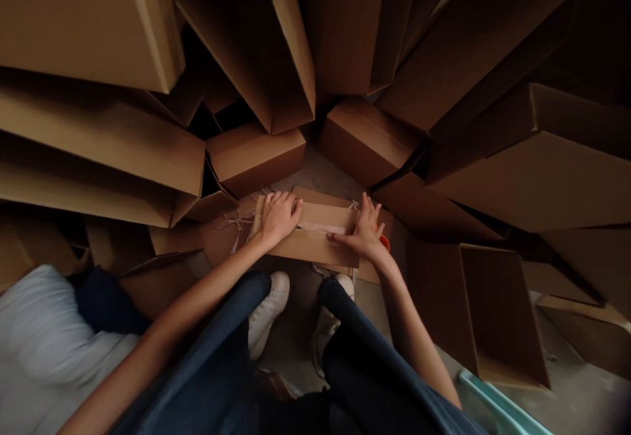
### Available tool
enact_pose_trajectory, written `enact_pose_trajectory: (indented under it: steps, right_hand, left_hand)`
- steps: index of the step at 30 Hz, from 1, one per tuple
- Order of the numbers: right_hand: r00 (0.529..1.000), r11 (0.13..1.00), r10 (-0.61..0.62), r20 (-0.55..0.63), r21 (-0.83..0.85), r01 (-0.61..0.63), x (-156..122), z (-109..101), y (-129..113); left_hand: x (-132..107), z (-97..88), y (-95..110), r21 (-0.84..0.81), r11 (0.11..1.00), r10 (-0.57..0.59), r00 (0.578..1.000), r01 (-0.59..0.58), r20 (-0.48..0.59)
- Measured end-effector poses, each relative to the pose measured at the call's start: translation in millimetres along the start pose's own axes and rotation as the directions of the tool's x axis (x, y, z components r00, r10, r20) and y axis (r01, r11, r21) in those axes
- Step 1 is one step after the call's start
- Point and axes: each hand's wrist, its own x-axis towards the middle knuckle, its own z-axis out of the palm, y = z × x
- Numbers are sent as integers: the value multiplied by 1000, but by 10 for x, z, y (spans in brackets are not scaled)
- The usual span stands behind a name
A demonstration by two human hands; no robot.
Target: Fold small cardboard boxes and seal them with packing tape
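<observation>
A small brown cardboard box (pixel 315 248) lies across the floor in front of my shoes, its long flaps folded in and a pale strip, perhaps tape, along the seam. My left hand (pixel 282 216) lies on its left end, fingers together and slightly bent, thumb apart. At the right end my right hand (pixel 365 230) is spread, thumb pointing inward along the seam. A red-orange round object (pixel 384 243) shows partly behind my right wrist; its kind is hidden. Flat cardboard (pixel 382 274) lies beneath the box.
Open cardboard boxes (pixel 493 303) and stacked cartons (pixel 266 156) surround me on several sides. Loose pale string (pixel 236 221) lies left of the box. A person in a pale garment (pixel 44 343) is at left. A turquoise edge (pixel 497 402) shows at lower right.
</observation>
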Motion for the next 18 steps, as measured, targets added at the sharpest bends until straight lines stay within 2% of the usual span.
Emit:
enact_pose_trajectory:
  steps: [3,7,9,10,11,13,16,18]
  right_hand:
    - [998,999,20,52,29,-22,-17,-75,17]
    - [998,999,17,65,42,-20,-59,-87,-78]
    - [999,1000,-4,44,30,3,-70,-64,-127]
    - [999,1000,-17,33,18,16,-74,-47,-145]
    - [999,1000,-29,23,4,29,-75,-29,-161]
    - [999,998,-52,7,-22,52,-77,15,-187]
    - [996,995,-90,-9,-50,90,-75,94,-238]
    - [992,990,-123,-11,-75,122,-75,157,-300]
  left_hand:
    - [17,-3,-32,-104,995,-1,999,-3,-43]
    - [8,-83,-174,-398,915,-34,973,-63,-230]
    - [-33,-127,-299,-455,888,-86,952,-59,-292]
    - [-62,-141,-370,-451,892,-115,950,-29,-289]
    - [-95,-147,-442,-438,899,-151,954,24,-259]
    - [-159,-140,-573,-416,886,-287,947,205,-144]
    - [-226,-116,-685,-441,772,-469,878,458,91]
    - [-247,-117,-683,-475,712,-488,851,517,195]
